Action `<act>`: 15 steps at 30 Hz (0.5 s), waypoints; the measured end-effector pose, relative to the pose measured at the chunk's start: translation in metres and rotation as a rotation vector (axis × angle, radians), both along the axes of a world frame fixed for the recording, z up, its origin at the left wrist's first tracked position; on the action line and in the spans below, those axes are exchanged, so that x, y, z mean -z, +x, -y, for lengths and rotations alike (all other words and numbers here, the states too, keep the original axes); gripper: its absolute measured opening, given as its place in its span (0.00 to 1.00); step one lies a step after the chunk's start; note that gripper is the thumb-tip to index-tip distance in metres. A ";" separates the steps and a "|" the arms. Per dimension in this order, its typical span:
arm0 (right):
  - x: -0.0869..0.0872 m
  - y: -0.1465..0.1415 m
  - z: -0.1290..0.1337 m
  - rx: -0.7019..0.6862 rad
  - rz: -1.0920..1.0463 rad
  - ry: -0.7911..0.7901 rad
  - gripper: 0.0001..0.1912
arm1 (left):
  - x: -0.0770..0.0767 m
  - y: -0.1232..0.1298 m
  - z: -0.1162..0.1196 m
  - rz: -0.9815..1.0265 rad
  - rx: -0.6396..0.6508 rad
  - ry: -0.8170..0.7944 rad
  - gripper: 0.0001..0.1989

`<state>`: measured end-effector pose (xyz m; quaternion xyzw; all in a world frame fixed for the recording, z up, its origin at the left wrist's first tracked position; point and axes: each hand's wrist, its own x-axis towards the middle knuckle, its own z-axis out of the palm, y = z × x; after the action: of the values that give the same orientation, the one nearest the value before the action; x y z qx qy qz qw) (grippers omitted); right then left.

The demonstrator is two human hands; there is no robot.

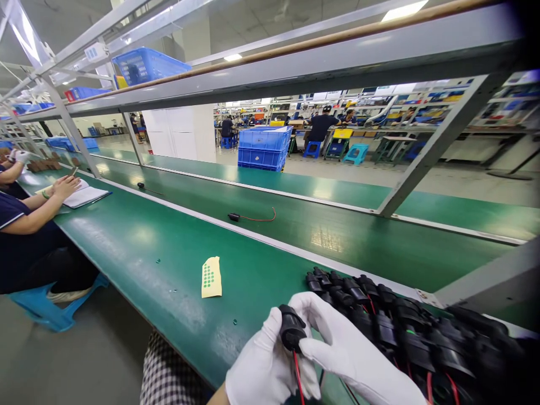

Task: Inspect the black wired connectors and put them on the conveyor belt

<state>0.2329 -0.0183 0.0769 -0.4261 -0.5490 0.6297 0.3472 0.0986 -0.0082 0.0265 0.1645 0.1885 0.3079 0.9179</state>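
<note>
My left hand (264,360), in a white glove, is closed around a black cylindrical part (292,331) from the left and below. A red wire hangs from the part's lower end. My right hand (337,343), gloved as well, grips the same part from the right with thumb and fingers. A pile of similar black parts (386,318) with red wires lies to the right, partly behind my right hand. Left of my hands, a yellow sheet of green round stickers (211,277) rests on the green bench (139,242).
Beyond a pale rail, a black part with a red wire (234,216) lies on the green strip, and another (140,185) farther left. A co-worker's hands (65,185) rest over an open notebook (86,195). Slanted metal posts (434,146) stand along the line.
</note>
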 end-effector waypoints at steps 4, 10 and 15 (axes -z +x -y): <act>0.002 -0.001 0.000 0.039 -0.032 -0.001 0.19 | 0.008 0.000 0.000 0.000 -0.004 0.093 0.34; 0.008 0.006 -0.007 0.104 0.020 0.115 0.20 | -0.003 -0.003 0.001 0.015 -0.023 0.011 0.33; 0.013 0.011 -0.009 0.131 0.055 0.174 0.21 | -0.007 -0.004 0.001 0.002 -0.032 -0.068 0.33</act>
<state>0.2441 -0.0090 0.0634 -0.4466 -0.5819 0.5437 0.4078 0.0949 -0.0096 0.0335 0.1298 0.2007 0.3160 0.9182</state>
